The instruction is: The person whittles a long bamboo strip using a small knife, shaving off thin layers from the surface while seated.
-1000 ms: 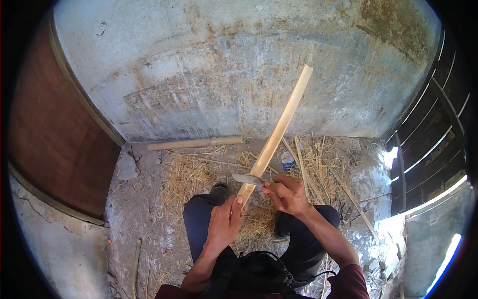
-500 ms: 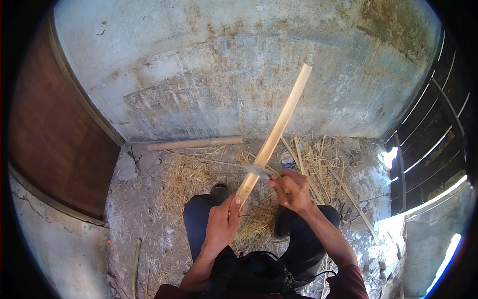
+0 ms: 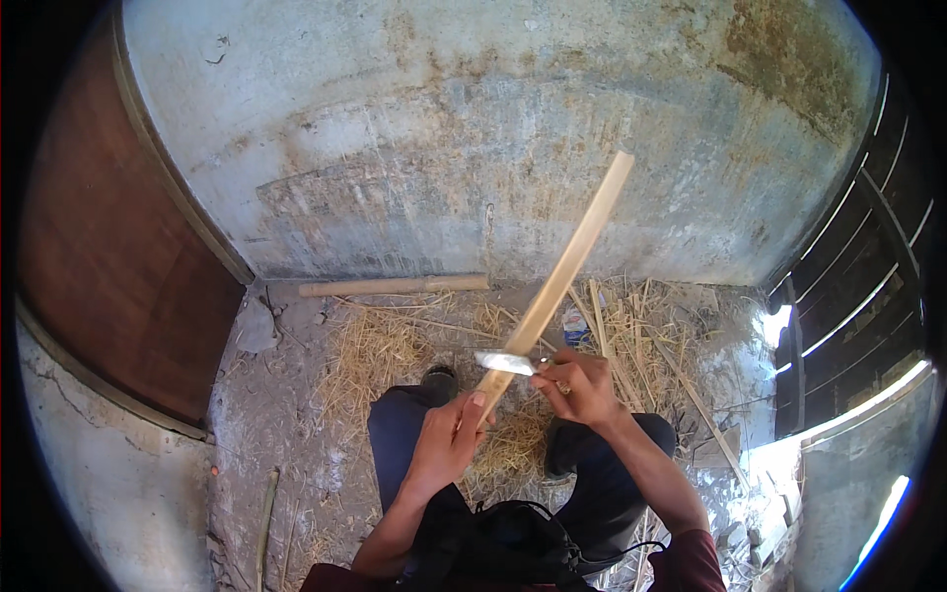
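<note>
A long, pale split bamboo strip (image 3: 577, 242) slants up and away to the right from my lap. My left hand (image 3: 447, 441) is closed around its near end, thumb lying along the top. In my right hand (image 3: 580, 388) is a knife (image 3: 502, 363), its shiny blade lying across the strip a little beyond my left thumb. The knife's handle is mostly hidden by my closed fingers.
Straw-like shavings (image 3: 370, 355) and thin split strips (image 3: 698, 405) litter the floor around my feet. A round bamboo pole (image 3: 395, 285) lies along the base of the stained wall (image 3: 414, 178). Left stands a brown door panel (image 3: 128, 237); a greenish stick (image 3: 266, 528) lies nearer.
The bamboo strip's far end sits slightly lower and further right in view. The knife blade has turned, now catching bright light, still across the strip. Both hands keep their grips.
</note>
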A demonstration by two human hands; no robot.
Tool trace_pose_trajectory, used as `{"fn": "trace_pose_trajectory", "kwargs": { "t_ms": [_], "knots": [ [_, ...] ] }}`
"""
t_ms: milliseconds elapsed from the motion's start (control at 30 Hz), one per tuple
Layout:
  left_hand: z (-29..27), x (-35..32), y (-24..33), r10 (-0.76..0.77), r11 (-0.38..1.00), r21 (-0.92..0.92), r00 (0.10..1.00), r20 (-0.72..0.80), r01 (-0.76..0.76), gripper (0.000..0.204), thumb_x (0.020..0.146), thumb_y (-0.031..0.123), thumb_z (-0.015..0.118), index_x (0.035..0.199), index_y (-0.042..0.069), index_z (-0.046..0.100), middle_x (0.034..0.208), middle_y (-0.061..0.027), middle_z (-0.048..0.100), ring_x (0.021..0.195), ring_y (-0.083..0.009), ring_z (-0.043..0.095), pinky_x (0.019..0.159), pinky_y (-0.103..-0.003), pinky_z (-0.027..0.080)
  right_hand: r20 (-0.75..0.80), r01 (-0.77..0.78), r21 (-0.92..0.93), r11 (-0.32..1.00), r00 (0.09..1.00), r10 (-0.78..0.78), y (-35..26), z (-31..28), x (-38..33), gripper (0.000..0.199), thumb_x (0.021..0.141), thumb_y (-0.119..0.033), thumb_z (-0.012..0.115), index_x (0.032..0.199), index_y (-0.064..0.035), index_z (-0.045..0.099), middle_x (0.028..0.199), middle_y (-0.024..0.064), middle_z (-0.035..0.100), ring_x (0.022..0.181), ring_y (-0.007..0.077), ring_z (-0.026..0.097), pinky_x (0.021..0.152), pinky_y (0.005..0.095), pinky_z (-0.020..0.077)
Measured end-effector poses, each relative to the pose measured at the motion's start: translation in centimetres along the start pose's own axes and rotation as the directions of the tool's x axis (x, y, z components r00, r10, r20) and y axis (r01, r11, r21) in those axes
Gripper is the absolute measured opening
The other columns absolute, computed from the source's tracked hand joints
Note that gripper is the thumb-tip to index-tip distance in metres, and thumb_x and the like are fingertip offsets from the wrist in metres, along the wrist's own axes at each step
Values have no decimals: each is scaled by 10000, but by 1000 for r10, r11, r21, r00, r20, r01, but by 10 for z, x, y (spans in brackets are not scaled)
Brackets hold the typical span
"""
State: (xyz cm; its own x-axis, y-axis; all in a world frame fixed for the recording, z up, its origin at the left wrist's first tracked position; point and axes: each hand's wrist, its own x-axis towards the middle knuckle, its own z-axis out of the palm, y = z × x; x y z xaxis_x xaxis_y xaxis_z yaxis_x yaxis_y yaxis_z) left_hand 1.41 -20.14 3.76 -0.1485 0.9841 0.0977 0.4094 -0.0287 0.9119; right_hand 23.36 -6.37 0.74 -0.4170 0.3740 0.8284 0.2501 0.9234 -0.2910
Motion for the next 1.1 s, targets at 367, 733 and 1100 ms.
{"fn": "trace_pose_trajectory", "kwargs": {
  "t_ms": [367,733,1100],
  "knots": [
    [-1,22,-11,-221,792,-437,867,446,426,538,1187,507,356,900,88,533,655,20,490,478,-71,436,453,-259,370,89,6,94,996,996,-15,2,5,-8,349,931,-196,851,1168,-99,613,888,113,707,655,305,710,585,411,555],
    [11,22,-10,-204,844,-392,895,397,367,558,1193,501,315,828,110,471,610,35,423,449,-75,376,429,-262,339,139,52,103,993,988,-66,-2,5,-3,209,940,-202,824,1098,-145,700,854,67,667,592,252,659,523,385,515],
    [17,20,-17,-181,938,-266,968,175,224,609,1188,452,379,764,44,535,628,-2,455,572,-113,425,559,-344,343,178,-81,131,988,982,57,-10,3,5,194,902,-101,857,957,-88,672,806,97,694,591,245,672,509,368,505]
  ]
}}
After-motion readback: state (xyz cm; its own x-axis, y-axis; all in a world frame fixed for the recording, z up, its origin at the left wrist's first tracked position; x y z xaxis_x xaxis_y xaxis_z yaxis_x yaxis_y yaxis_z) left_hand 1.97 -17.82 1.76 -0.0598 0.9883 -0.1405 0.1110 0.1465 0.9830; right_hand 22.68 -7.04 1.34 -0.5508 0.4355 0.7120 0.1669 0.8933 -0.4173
